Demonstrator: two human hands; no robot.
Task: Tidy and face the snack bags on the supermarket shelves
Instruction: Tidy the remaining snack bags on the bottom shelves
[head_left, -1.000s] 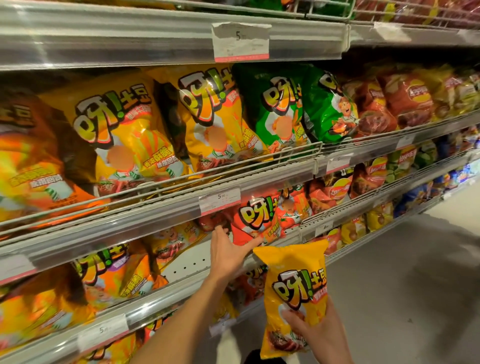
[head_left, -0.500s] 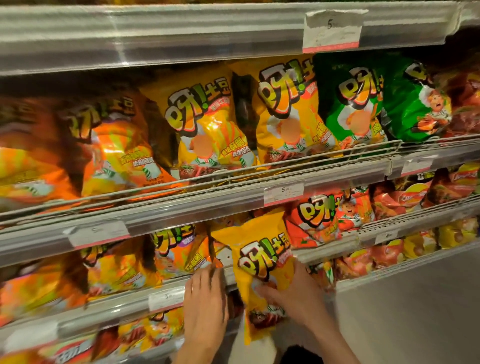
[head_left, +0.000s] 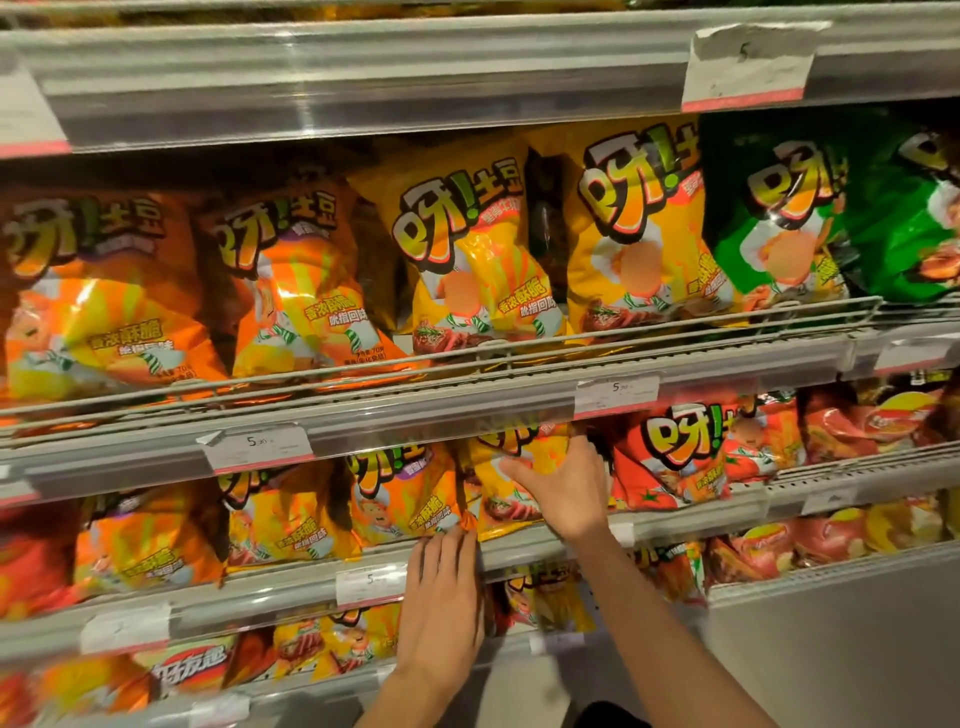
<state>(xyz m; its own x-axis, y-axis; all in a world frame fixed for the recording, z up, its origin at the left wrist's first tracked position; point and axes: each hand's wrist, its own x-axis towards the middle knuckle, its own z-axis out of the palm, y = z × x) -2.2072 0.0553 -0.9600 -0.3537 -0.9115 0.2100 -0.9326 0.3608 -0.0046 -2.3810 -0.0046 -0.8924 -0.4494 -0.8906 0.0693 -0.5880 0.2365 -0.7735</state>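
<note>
- Pressing flat against the glossy yellow foil snack bag (head_left: 506, 480) at centre frame, the right hand (head_left: 563, 486) has its fingers straight and spread.
- That bag stands on the grey metal shelf (head_left: 675, 522), between an orange bag (head_left: 400, 491) and a red one (head_left: 670, 457).
- Left hand (head_left: 441, 597), lower centre, lies flat with fingers together on the shelf's front edge, fingertips touching the orange bag's bottom corner.

two hands (head_left: 441, 608), six bags on the top shelf (head_left: 467, 358).

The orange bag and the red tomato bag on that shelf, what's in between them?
A yellow bag, with the right hand pressing on it, in the head view.
</note>
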